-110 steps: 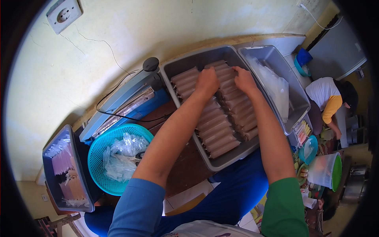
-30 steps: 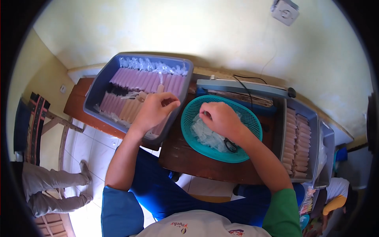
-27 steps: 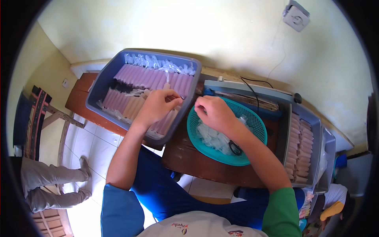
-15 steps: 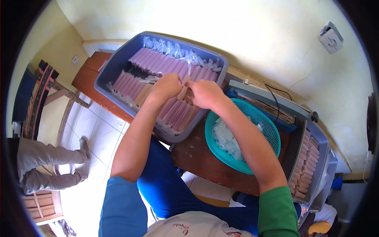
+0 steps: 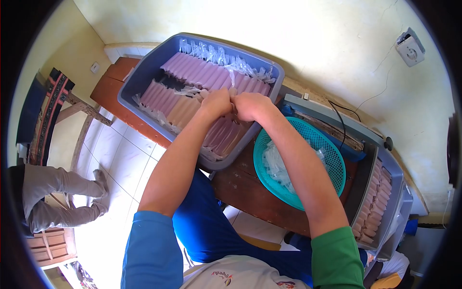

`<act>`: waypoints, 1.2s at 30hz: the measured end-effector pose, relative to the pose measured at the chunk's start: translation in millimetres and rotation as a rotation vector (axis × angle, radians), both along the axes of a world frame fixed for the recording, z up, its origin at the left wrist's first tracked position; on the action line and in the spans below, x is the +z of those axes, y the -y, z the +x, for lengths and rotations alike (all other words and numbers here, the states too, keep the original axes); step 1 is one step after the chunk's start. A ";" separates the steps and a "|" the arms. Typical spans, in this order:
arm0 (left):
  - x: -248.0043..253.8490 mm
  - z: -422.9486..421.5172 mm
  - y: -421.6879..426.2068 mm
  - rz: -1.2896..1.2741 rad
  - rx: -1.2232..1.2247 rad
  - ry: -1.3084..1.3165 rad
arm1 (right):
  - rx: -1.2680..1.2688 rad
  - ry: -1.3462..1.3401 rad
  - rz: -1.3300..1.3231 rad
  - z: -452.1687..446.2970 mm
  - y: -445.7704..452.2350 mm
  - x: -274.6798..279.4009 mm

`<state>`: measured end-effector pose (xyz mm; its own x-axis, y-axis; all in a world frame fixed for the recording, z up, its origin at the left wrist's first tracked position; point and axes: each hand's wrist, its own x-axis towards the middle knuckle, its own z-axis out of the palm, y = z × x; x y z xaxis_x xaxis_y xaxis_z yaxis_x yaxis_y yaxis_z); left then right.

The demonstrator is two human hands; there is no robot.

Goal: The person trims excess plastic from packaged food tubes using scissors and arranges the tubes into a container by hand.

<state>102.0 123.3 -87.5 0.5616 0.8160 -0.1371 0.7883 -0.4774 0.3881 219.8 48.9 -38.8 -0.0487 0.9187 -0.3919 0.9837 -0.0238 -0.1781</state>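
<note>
My left hand (image 5: 216, 102) and my right hand (image 5: 251, 106) meet over the grey tub (image 5: 126, 98), fingers closed on a slim filled plastic tube (image 5: 233, 91). Most of that tube is hidden by the fingers. Rows of pink tubes (image 5: 192, 68) fill the tub's far side, their twisted clear plastic ends (image 5: 211, 52) along the back wall. Nearer me lie more pink tubes (image 5: 158, 96), some peach-coloured tubes (image 5: 183, 110) and another pink bundle (image 5: 222, 136) below my hands.
A turquoise basket (image 5: 299, 204) holding clear plastic bags (image 5: 276, 166) stands on the brown table (image 5: 240, 190), under my right forearm. Beyond it are a grey-blue device (image 5: 332, 118) with a black cable and another tub (image 5: 392, 192) of tubes. A person's legs (image 5: 62, 183) are at left.
Both hands have drawn closer together, and less of the tube shows between them. The view has shifted slightly, so the tub and basket sit a little further right.
</note>
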 end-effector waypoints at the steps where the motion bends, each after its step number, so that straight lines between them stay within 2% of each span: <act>1: -1.3 0.9 -0.4 0.021 -0.002 0.023 | 0.014 0.001 -0.007 0.5 0.9 0.7; 4: 3.7 3.3 -0.3 -0.031 0.042 0.012 | -0.013 -0.069 0.054 1.5 6.0 2.6; 8: 26.7 0.8 10.2 -0.016 -0.016 0.055 | -0.019 -0.089 0.108 2.6 7.5 3.3; 11: 27.2 0.3 6.5 -0.165 -0.006 0.157 | -0.039 -0.145 0.266 8.2 7.0 -9.3; 13: 22.7 0.3 6.8 -0.268 0.159 0.389 | -0.032 -0.270 0.475 11.6 6.7 -17.2; 17: 22.0 5.8 5.5 -0.205 0.156 0.505 | -0.157 -0.350 0.665 12.9 15.9 -22.5; 19: 33.6 9.3 12.9 -0.220 0.102 0.510 | -0.147 -0.523 0.918 18.5 21.2 -27.8; 20: 35.0 11.9 14.7 -0.221 0.091 0.515 | -0.152 -0.514 0.923 22.2 24.6 -30.4; 22: 36.9 17.2 18.5 -0.116 -0.009 0.586 | -0.366 -0.875 0.989 29.1 32.5 -32.3; 23: 36.8 20.4 22.0 -0.117 -0.017 0.591 | -0.414 -1.009 0.995 35.2 33.3 -35.7; 24: 43.0 22.9 31.0 -0.132 -0.073 0.683 | -0.417 -1.001 1.001 39.0 40.9 -27.8; 26: 59.2 26.6 53.6 -0.147 -0.139 0.779 | -0.558 -1.228 0.899 44.4 63.9 1.1; 30: 79.3 29.3 106.4 -0.065 -0.297 0.862 | -0.509 -1.290 0.854 57.7 106.2 31.0; 32: 81.2 29.7 125.6 -0.230 -0.322 0.918 | -0.523 -1.305 0.821 60.8 131.2 34.0; 36: 69.5 33.0 151.0 -0.323 -0.450 0.880 | -0.648 -1.450 0.774 62.3 181.3 25.6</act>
<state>134.9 -27.8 -18.0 0.8125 0.5037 0.2935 -0.0602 -0.4283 0.9016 282.1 -132.4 -13.2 0.4829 0.8665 0.1265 -0.0935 0.1947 -0.9764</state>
